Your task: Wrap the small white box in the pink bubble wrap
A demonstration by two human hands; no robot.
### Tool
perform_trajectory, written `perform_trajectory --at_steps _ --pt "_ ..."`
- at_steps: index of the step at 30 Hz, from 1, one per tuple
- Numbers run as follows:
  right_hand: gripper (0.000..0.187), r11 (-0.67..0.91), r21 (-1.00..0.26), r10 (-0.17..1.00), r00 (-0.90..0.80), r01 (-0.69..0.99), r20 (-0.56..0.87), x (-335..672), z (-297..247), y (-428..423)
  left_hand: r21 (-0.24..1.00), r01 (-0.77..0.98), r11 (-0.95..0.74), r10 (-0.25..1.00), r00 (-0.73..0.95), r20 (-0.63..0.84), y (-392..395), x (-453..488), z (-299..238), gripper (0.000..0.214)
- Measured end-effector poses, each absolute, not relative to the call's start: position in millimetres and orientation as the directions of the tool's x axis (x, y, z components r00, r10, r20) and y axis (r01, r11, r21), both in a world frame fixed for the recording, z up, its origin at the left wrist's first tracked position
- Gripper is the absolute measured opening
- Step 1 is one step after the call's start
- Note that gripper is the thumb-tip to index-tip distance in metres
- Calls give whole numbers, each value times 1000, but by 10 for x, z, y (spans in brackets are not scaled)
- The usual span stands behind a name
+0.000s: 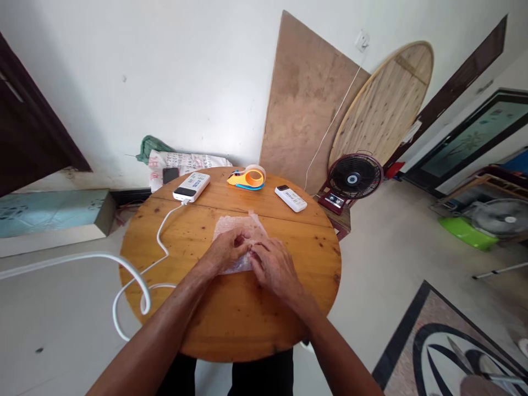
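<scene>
A sheet of bubble wrap (231, 224) lies on the round wooden table (231, 324) in front of me. A small strip of clear tape seems to stick out at its top edge. My left hand (226, 250) presses on the wrap's left part, its fingers curled in a pinch. From the right, my right hand (274, 267) meets it over the middle of the wrap, fingers bent and gripping the film. The fingertips of both hands nearly touch. Whatever may lie under the fingers is hidden.
Behind the wrap stand an orange and blue tape dispenser (249, 177), a white power bank with a cable (192, 187) at left and another white power bank (291, 198) at right. The white cable (160, 236) loops over the left table edge. A fan (353, 177) stands beyond the table.
</scene>
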State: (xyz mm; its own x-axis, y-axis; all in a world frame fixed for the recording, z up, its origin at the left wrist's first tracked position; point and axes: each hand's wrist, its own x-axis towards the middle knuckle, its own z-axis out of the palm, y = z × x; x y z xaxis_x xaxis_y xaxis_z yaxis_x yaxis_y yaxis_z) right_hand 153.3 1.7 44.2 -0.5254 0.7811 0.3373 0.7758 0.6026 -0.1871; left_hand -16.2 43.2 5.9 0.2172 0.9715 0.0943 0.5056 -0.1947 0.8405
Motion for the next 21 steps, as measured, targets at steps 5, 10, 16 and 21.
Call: perform_trajectory --at_steps 5,10,16,21 --pt "11 658 -236 753 -616 715 233 1616 487 227 668 741 -63 998 59 29 396 -242 226 35" --pt "14 682 -200 731 -649 703 211 1610 551 234 532 846 40 979 -140 150 229 -362 338 35" --pt "17 676 -161 735 -639 719 228 1596 557 214 332 931 149 976 -193 103 -178 -491 323 46" --pt "17 684 -107 725 -658 721 204 1583 578 198 355 916 189 982 -182 -51 -240 -502 280 48"
